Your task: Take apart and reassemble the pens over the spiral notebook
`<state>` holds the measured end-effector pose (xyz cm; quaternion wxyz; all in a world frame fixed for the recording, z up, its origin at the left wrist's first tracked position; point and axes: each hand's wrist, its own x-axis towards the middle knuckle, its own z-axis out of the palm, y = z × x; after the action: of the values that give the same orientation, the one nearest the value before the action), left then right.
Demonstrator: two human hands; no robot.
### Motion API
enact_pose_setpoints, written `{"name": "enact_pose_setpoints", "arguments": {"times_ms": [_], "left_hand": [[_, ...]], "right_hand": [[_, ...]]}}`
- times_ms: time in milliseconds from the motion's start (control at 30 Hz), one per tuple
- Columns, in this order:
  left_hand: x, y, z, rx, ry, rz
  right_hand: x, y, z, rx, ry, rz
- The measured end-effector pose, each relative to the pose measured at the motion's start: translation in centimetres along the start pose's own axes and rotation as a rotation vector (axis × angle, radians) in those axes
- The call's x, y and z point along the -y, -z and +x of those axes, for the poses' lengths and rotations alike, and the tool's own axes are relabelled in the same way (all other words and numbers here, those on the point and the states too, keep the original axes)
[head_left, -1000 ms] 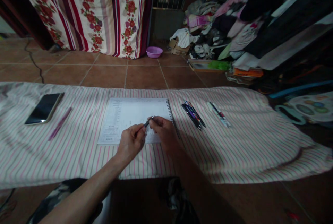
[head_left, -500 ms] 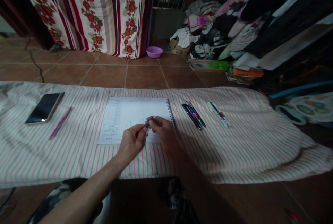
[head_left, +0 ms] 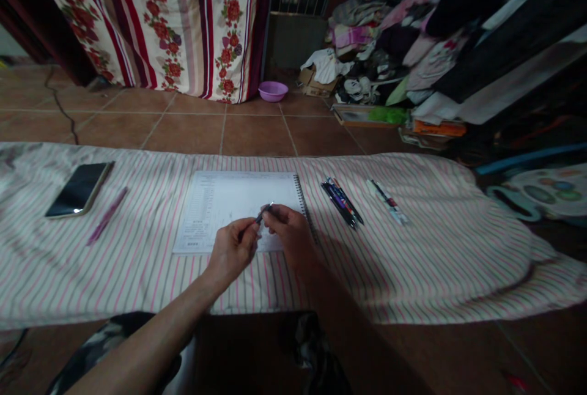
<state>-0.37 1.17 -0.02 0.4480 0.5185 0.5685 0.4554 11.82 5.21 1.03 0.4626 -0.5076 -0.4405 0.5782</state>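
Both my hands meet above the lower part of a spiral-bound notebook (head_left: 243, 193), pinching a dark pen (head_left: 263, 214) between them. My left hand (head_left: 233, 245) is closed on the pen's lower left end. My right hand (head_left: 291, 230) grips it near the upper right end, where a pale, shiny tip shows. The pen slants up to the right, and the fingers hide parts of it. On the cloth to the right of the notebook lie several pens (head_left: 342, 202) in a bunch, with more pens (head_left: 387, 201) farther right.
The low surface is draped in striped cloth (head_left: 440, 248). A smartphone (head_left: 79, 190) and a purple pen (head_left: 107, 216) rest at the left. On the tiled floor beyond stand a purple basin (head_left: 273, 91) and a heap of clothes (head_left: 380, 46). A floral curtain (head_left: 183, 28) hangs behind.
My hands have stayed almost in place. A little more of the pen shows between my fingers, and its tip points slightly more upward.
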Motion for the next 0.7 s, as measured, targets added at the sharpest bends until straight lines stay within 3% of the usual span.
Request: {"name": "enact_pose_setpoints", "arguments": {"times_ms": [133,333,533,700], "left_hand": [[-0.15,0.08,-0.01,0.015,-0.009,-0.002],[-0.29,0.21,-0.23,-0.004,-0.06,0.158],[0.15,0.1,-0.11,-0.013,-0.039,0.111],[0.14,0.23,-0.11,-0.03,-0.06,0.176]], "right_hand": [[0.2,0.07,-0.05,0.087,-0.068,0.078],[0.21,0.29,-0.1,-0.007,-0.023,-0.078],[0.54,0.26,-0.16,0.079,-0.054,0.131],[0.26,0.05,-0.26,0.014,-0.093,0.065]]}}
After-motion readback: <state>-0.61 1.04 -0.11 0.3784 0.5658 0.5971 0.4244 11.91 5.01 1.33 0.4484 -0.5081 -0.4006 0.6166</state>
